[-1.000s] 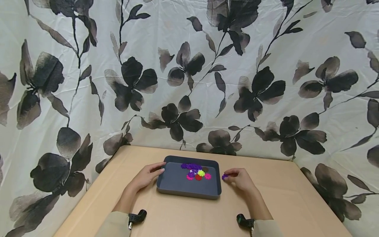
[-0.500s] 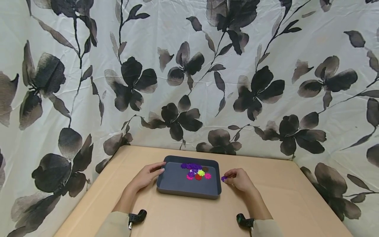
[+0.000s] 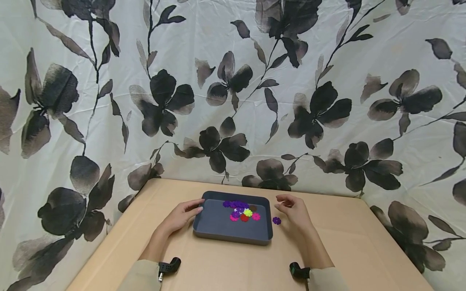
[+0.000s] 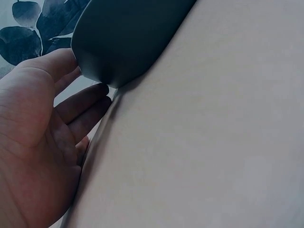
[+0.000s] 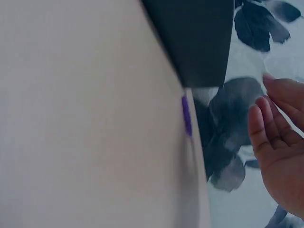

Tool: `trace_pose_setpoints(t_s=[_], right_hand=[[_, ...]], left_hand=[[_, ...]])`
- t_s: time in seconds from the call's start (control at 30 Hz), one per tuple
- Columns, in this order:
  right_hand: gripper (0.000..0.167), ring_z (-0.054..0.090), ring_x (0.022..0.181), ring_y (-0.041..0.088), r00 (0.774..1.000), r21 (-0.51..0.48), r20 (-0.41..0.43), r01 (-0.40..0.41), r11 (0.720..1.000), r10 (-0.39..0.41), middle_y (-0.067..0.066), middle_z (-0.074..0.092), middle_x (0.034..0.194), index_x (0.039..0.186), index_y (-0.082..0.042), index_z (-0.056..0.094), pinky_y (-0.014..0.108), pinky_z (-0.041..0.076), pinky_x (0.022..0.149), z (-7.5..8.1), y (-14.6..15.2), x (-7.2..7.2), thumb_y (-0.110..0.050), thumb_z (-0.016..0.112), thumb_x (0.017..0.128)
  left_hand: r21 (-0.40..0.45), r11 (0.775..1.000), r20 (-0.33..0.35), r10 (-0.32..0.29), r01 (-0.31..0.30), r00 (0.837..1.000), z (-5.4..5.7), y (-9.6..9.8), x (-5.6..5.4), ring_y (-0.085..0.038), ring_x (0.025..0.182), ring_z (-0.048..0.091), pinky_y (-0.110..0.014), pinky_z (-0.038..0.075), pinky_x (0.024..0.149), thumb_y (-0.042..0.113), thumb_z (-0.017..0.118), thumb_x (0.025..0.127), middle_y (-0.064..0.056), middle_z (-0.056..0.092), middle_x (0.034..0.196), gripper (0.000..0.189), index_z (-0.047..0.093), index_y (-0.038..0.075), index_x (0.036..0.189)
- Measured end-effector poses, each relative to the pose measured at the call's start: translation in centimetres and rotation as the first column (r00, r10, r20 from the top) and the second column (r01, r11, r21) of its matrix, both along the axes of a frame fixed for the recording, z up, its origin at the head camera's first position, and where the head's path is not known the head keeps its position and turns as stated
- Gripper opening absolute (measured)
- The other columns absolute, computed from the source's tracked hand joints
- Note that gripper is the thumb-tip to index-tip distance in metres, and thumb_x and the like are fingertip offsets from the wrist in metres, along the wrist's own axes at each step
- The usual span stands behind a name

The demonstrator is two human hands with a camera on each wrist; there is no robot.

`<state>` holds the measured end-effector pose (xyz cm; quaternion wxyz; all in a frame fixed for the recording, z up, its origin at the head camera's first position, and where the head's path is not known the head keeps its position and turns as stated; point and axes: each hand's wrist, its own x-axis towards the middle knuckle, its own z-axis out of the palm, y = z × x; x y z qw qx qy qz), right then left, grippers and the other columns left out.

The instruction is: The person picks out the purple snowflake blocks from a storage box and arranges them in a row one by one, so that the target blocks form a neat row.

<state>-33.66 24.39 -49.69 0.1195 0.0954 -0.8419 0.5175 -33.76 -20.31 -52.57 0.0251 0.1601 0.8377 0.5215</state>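
A purple flower-shaped piece (image 3: 276,220) lies on the table just right of the dark grey tray (image 3: 233,235); the right wrist view shows this purple piece (image 5: 186,116) edge-on beside the tray's wall. Slightly behind and to the right of it, my right hand (image 3: 296,214) hovers with loosely bent fingers, holding nothing. At the tray's left side my left hand (image 3: 177,218) rests its thumb and fingers against the rim. In the left wrist view, fingers of the left hand (image 4: 38,118) touch the tray's corner (image 4: 111,52), some tips partly hidden.
Inside the tray, toward its back right, several flower pieces cluster: purple ones (image 3: 236,204), a yellow one (image 3: 248,212), a red one (image 3: 244,218), pink ones and a brown one. Behind the tan table (image 3: 320,230) hangs a floral cloth (image 3: 269,161).
My right hand has let go of the purple flower piece, leaving it on the table, and has lifted up and back slightly. The left hand and tray stay put.
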Motion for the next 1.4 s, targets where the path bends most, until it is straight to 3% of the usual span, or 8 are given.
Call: trace_pose_setpoints(t_s=[0.17,0.3,0.57,0.77,1.0,1.4], right_hand=[[0.029,0.067,0.093,0.017,0.998,-0.044,-0.048,-0.043,0.998,0.041,0.024,0.072,0.118,0.121,-0.001,0.074,0.016,0.056,0.080,1.7,-1.9,0.3,-0.007,0.078,0.093],[0.031,0.068,0.097,0.019,0.996,-0.069,-0.022,-0.089,0.994,0.087,0.019,0.072,0.119,0.123,-0.005,0.074,0.017,0.057,0.082,1.9,-3.4,-0.3,-0.011,0.079,0.093],[0.031,0.070,0.091,0.019,0.979,0.001,-0.003,-0.206,0.979,0.206,0.017,0.074,0.115,0.121,-0.009,0.075,0.021,0.058,0.077,2.5,-6.7,-1.5,-0.010,0.081,0.091],[0.030,0.066,0.083,0.015,0.951,0.093,0.008,-0.308,0.947,0.309,0.020,0.075,0.113,0.119,-0.001,0.075,0.020,0.057,0.071,1.6,-8.9,-2.7,-0.007,0.080,0.091],[0.026,0.065,0.087,0.015,0.902,0.207,0.057,-0.429,0.879,0.427,0.021,0.074,0.111,0.115,0.003,0.075,0.022,0.055,0.071,0.6,-10.7,-3.5,-0.007,0.079,0.092],[0.018,0.059,0.075,0.015,0.880,0.299,0.143,-0.474,0.828,0.453,0.007,0.070,0.091,0.108,-0.002,0.075,0.025,0.051,0.058,-0.2,-11.8,-3.9,-0.005,0.079,0.091]], left_hand=[[-0.002,1.000,-0.001,0.003,-0.003,1.000,-0.1,0.2,-0.2,-0.034,0.148,0.047,-0.056,0.036,0.123,0.038,0.066,0.103,-0.009,0.056,0.155,0.052,0.059,0.015,0.149],[-0.003,1.000,0.002,0.007,-0.007,1.000,0.1,0.3,-0.2,-0.034,0.148,0.047,-0.056,0.036,0.122,0.039,0.065,0.103,-0.009,0.056,0.155,0.052,0.059,0.015,0.149],[-0.006,1.000,0.008,0.016,-0.016,1.000,0.1,0.4,-0.2,-0.034,0.148,0.048,-0.056,0.037,0.122,0.039,0.065,0.103,-0.009,0.056,0.155,0.052,0.059,0.016,0.149],[-0.006,1.000,0.009,0.021,-0.021,1.000,0.0,0.5,-0.3,-0.034,0.148,0.047,-0.056,0.037,0.122,0.039,0.065,0.103,-0.009,0.056,0.155,0.052,0.059,0.016,0.149],[-0.005,1.000,0.002,0.022,-0.022,1.000,0.2,0.8,-0.1,-0.033,0.147,0.048,-0.055,0.037,0.123,0.039,0.066,0.102,-0.008,0.056,0.154,0.051,0.060,0.018,0.148],[0.008,0.999,0.012,0.035,-0.035,0.999,0.3,0.9,-0.1,-0.032,0.147,0.048,-0.054,0.037,0.123,0.037,0.066,0.103,-0.008,0.057,0.154,0.050,0.060,0.017,0.148]])
